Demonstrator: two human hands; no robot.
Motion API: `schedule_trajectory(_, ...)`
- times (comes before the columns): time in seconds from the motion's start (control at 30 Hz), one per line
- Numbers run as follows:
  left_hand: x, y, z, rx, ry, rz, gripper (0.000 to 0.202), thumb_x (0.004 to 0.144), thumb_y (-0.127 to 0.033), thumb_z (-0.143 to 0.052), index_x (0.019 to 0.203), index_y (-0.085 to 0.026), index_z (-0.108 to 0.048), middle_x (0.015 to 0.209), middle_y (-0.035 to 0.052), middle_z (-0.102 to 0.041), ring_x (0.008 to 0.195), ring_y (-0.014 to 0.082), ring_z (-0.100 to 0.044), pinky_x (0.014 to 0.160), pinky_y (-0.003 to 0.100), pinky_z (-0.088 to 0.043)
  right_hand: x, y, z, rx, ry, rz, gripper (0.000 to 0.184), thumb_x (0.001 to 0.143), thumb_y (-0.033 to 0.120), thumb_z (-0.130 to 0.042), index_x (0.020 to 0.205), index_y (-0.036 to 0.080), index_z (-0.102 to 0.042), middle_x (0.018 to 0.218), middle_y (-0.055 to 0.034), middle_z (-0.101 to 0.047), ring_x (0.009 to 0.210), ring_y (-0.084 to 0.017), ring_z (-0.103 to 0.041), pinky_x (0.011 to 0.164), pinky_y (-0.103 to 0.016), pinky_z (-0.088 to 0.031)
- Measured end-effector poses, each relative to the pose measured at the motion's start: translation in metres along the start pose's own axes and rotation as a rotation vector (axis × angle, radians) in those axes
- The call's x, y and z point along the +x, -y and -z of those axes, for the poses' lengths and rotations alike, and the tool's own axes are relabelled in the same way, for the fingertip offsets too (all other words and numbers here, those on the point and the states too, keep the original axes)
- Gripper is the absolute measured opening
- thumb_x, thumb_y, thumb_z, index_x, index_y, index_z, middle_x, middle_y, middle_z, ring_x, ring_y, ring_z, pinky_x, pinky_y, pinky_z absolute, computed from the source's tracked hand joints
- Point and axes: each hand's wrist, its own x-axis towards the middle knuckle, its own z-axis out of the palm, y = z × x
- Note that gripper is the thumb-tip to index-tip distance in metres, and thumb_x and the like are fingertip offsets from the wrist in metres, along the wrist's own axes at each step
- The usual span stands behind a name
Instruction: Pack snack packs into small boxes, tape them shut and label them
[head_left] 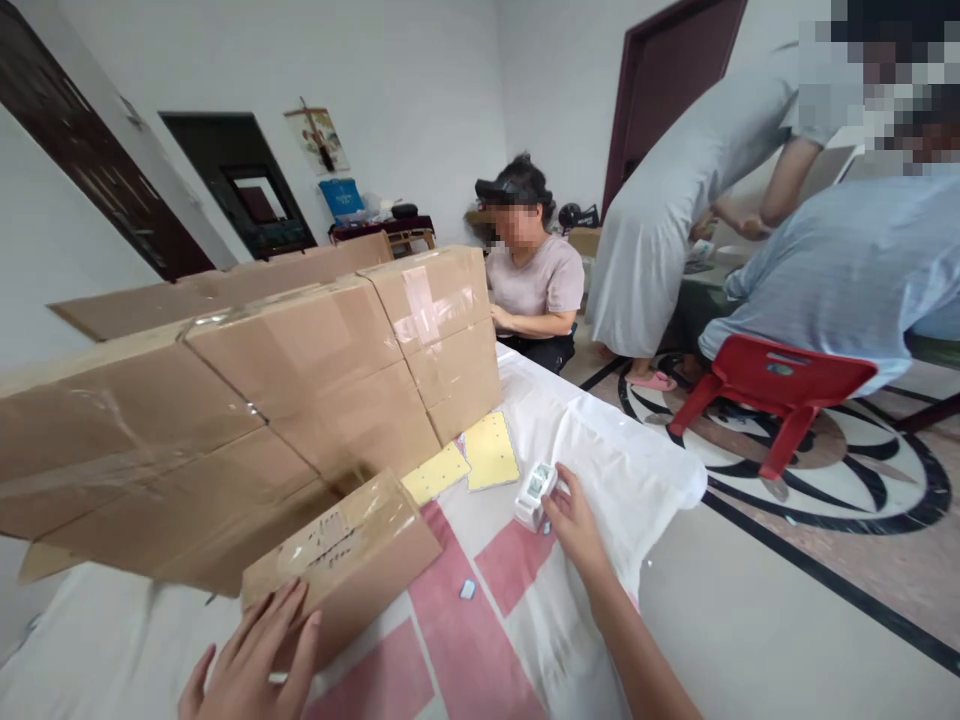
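Observation:
My left hand (pixel 259 650) rests with fingers spread on the near end of a small taped cardboard box (pixel 367 570), which has dark handwriting on its top. My right hand (pixel 576 515) has its thumb and index finger against the right side of a small white case (pixel 535 495) on the cloth. The case has a clear or greyish window on top; what is inside I cannot make out. Left of it lie two yellow sheets with small dots, one of them a yellow sheet (pixel 491 452) by the large boxes. A small blue-and-white piece (pixel 467 590) sits on a pink patch of the cloth.
A row of large cardboard boxes (pixel 315 370) stands along the table's left side. The white and pink cloth (pixel 600 440) hangs over the right edge. A person (pixel 536 275) sits beyond the boxes; two others are at the right, near a red chair (pixel 787 375).

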Motion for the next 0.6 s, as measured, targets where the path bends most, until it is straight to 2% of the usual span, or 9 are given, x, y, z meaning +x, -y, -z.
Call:
schedule_trajectory(0.07,0.002,-0.021,0.006,-0.053,-0.105,-0.023,0.034,0.090,-0.039,-0.056,0.119,-0.028,-0.070,0.120,0.0079,-0.076,0.115,0.0304,-0.068,0.113,0.053,-0.036,0.000,-0.002,0.001,-0.017,0.025,-0.001,0.070,0.087,0.044,-0.064,0.150,0.022,-0.044,0.150,-0.0151,-0.053,0.127,-0.032,-0.063,0.109,-0.053,-0.052)
schedule_trajectory(0.17,0.003,-0.069,-0.001,-0.348,-0.151,-0.363,0.008,0.084,-0.026,-0.064,0.086,-0.027,-0.072,0.084,0.0030,-0.078,0.086,0.0230,-0.072,0.096,0.041,-0.047,0.000,-0.005,0.001,-0.053,0.051,0.008,0.072,0.087,0.041,-0.064,0.152,0.024,-0.041,0.147,-0.0125,-0.056,0.133,-0.032,-0.058,0.111,-0.053,-0.050)
schedule_trajectory(0.2,0.004,-0.091,-0.008,-0.453,-0.049,-0.496,0.010,0.084,-0.023,-0.063,0.081,-0.027,-0.071,0.079,0.0018,-0.077,0.080,0.0213,-0.071,0.090,0.039,-0.048,0.001,-0.006,0.001,-0.061,0.053,0.006,0.072,0.087,0.041,-0.064,0.153,0.025,-0.041,0.146,-0.0119,-0.057,0.134,-0.031,-0.057,0.111,-0.053,-0.050)
schedule_trajectory(0.27,0.011,-0.141,-0.029,-0.610,0.257,-0.568,0.017,0.089,-0.021,-0.058,0.082,-0.027,-0.072,0.080,0.0034,-0.076,0.078,0.0203,-0.070,0.081,0.037,-0.049,0.001,-0.007,0.001,-0.073,0.046,0.000,0.071,0.089,0.041,-0.063,0.154,0.025,-0.040,0.146,-0.0113,-0.057,0.136,-0.031,-0.056,0.111,-0.052,-0.050)
schedule_trajectory(0.3,0.017,-0.166,-0.042,-0.668,0.396,-0.533,0.020,0.093,-0.023,-0.054,0.085,-0.027,-0.072,0.082,0.0044,-0.075,0.078,0.0200,-0.068,0.080,0.037,-0.049,0.000,-0.006,0.000,-0.078,0.039,-0.003,0.069,0.090,0.041,-0.062,0.154,0.026,-0.040,0.147,-0.0112,-0.056,0.136,-0.030,-0.055,0.111,-0.051,-0.050)
schedule_trajectory(0.37,0.035,-0.208,-0.071,-0.822,0.480,-0.360,0.021,0.097,-0.028,-0.050,0.097,-0.026,-0.071,0.090,0.0063,-0.072,0.087,0.0206,-0.067,0.082,0.035,-0.050,-0.001,-0.005,0.000,-0.089,0.024,0.004,0.066,0.092,0.041,-0.060,0.153,0.026,-0.041,0.148,-0.0112,-0.054,0.137,-0.029,-0.054,0.112,-0.050,-0.050)
schedule_trajectory(0.43,0.054,-0.236,-0.099,-0.894,0.576,-0.167,0.021,0.097,-0.033,-0.053,0.106,-0.024,-0.069,0.104,0.0083,-0.068,0.101,0.0217,-0.065,0.090,0.036,-0.050,-0.002,-0.003,0.001,-0.102,0.018,0.029,0.062,0.094,0.040,-0.057,0.152,0.026,-0.042,0.150,-0.0112,-0.053,0.139,-0.028,-0.052,0.113,-0.050,-0.048)
schedule_trajectory(0.5,0.070,-0.249,-0.121,-0.907,0.658,-0.085,0.019,0.092,-0.033,-0.060,0.103,-0.022,-0.070,0.106,0.0081,-0.065,0.103,0.0222,-0.063,0.093,0.036,-0.049,-0.002,-0.002,0.001,-0.125,0.018,0.059,0.058,0.095,0.039,-0.055,0.151,0.025,-0.044,0.150,-0.0115,-0.052,0.140,-0.027,-0.050,0.116,-0.050,-0.045)
schedule_trajectory(0.6,0.081,-0.254,-0.136,-0.913,0.680,-0.104,0.012,0.088,-0.029,-0.062,0.089,-0.021,-0.071,0.096,0.0061,-0.064,0.097,0.0212,-0.063,0.092,0.036,-0.049,-0.002,-0.002,0.001,-0.181,0.011,0.092,0.052,0.097,0.037,-0.052,0.148,0.024,-0.046,0.149,-0.0114,-0.053,0.141,-0.027,-0.049,0.120,-0.052,-0.040)
